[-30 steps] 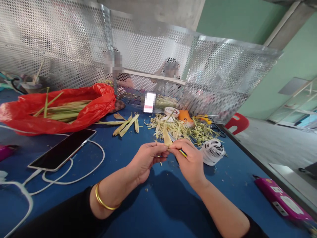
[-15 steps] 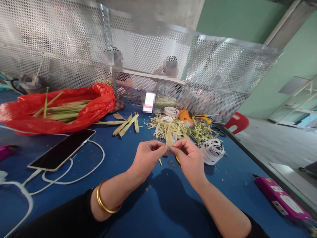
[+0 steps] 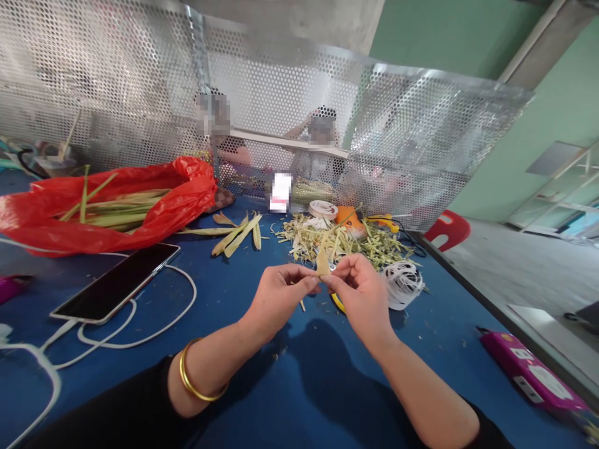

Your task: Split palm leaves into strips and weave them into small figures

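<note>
My left hand and my right hand meet over the blue table, both pinching a small pale-yellow leaf piece that stands up between the fingertips. A thin strip hangs under my left fingers. Something yellow shows just under my right hand, mostly hidden. A gold bangle sits on my left wrist.
A pile of leaf trimmings lies beyond my hands, with a white coil of cord to its right. A red plastic bag of green leaves lies far left. A phone on a white cable lies left. A perforated metal screen stands behind.
Both hands have risen slightly and drawn closer, turning the leaf piece between the fingertips. The yellow thing has dropped below my right hand.
</note>
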The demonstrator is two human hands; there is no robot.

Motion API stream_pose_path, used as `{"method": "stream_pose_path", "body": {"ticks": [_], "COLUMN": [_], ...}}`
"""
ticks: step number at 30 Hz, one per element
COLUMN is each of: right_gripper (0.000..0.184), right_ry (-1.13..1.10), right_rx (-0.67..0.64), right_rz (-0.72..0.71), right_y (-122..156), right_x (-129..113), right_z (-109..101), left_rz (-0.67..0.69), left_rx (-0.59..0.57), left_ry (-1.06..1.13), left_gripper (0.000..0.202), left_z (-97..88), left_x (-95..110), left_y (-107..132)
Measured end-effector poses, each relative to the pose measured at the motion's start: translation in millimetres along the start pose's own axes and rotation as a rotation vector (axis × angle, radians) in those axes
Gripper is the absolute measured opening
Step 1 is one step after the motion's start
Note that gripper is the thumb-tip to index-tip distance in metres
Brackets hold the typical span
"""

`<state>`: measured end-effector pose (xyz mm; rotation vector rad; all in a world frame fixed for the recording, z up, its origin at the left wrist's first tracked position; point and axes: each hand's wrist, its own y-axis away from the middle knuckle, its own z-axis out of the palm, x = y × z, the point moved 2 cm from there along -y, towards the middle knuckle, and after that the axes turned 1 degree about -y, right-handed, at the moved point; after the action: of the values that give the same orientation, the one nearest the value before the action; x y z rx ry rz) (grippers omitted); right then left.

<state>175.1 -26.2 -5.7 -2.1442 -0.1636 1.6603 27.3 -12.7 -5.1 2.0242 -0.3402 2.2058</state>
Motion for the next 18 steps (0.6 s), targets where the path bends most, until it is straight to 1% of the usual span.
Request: {"method": "stream_pose_path", "body": {"ticks": [6, 10, 12, 14, 16, 18], "right_gripper": [0.018, 0.017, 0.012, 0.006, 0.009, 0.013], "right_ry": [0.092, 0.175, 0.218, 0.273, 0.325, 0.351], "right_rx": [-0.039, -0.036, -0.044, -0.076, -0.12, -0.144], "right_rz": [-0.029, -0.11, -0.211, -0.361, -0.505, -0.583], "right_y": [1, 1, 2, 3, 4, 4], "right_x": [2, 3, 1, -4, -7, -8], "right_z": [-1, -1, -1, -1, -1, -1], "left_rz": [-0.16, -0.199, -0.195, -0.2, -0.213, -0.228], "left_rx": [0.023, 0.04, 0.053, 0.036, 0.009, 0.0], "left_ry": [0.076, 0.068, 0.071, 0.106, 0.148, 0.178], "left_gripper": [0.014, 0.015, 0.016, 0.018, 0.019, 0.018], "left_z": [-0.7, 0.5, 0.4, 0.4, 0.2, -0.3], "left_x": [-1, -2, -2, -2, -3, -4], "left_y": [-3, -4, -4, -4, -4, -4]}}
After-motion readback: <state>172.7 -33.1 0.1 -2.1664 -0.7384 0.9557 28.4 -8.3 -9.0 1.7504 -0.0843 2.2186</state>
